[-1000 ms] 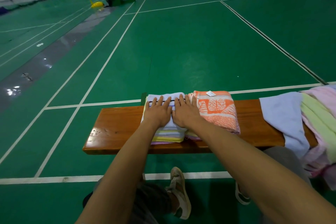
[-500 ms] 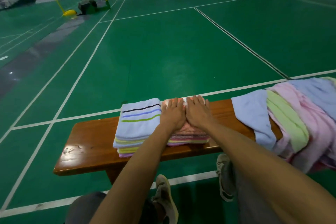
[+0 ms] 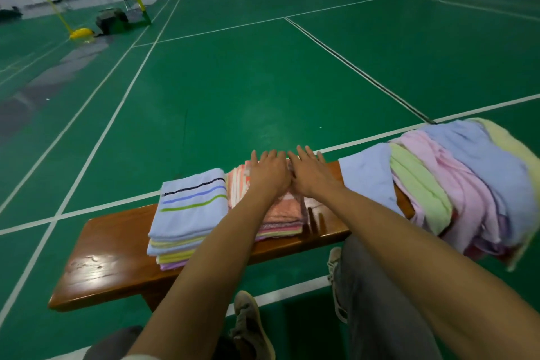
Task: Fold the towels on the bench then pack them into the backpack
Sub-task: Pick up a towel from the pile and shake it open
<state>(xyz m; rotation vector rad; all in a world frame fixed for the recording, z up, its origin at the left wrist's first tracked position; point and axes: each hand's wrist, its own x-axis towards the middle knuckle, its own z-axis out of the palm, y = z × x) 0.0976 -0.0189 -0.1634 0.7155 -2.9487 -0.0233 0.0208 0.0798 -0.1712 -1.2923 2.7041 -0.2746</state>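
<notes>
a: what's at the left end of the worktop [image 3: 96, 260]?

b: bare glossy wood at about eight o'clock. just right of it sits a folded stack [image 3: 187, 219]; its top towel is pale blue with a dark, a blue and a green stripe, and yellow, blue and lilac layers show under it.

a: and beside that?

b: a second folded stack [image 3: 280, 219] touching the first one's right edge, near the middle of the frame. its top towel is orange and white, with pink and striped edges showing at the near side.

a: where are the hands?

b: both lie on that second stack. the left hand [image 3: 270, 174] is flat, palm down, fingers [image 3: 264, 156] straight and slightly spread, pointing to twelve o'clock. the right hand [image 3: 311, 177] lies just beside it, thumbs meeting, also flat with straight fingers reaching the far edge. neither is curled round anything; they only press on the cloth.

a: further right?

b: at about three o'clock a loose heap of unfolded towels [image 3: 455, 181], light blue, green, pink and pale yellow, draped over the worktop's right end and hanging down its near side.

a: and the backpack?

b: i can't make one out. beyond the worktop is green court floor [image 3: 263, 73] with white lines; at ten o'clock, far off, a yellow net post [image 3: 49, 6]. grey trouser legs and shoes show at six o'clock.
</notes>
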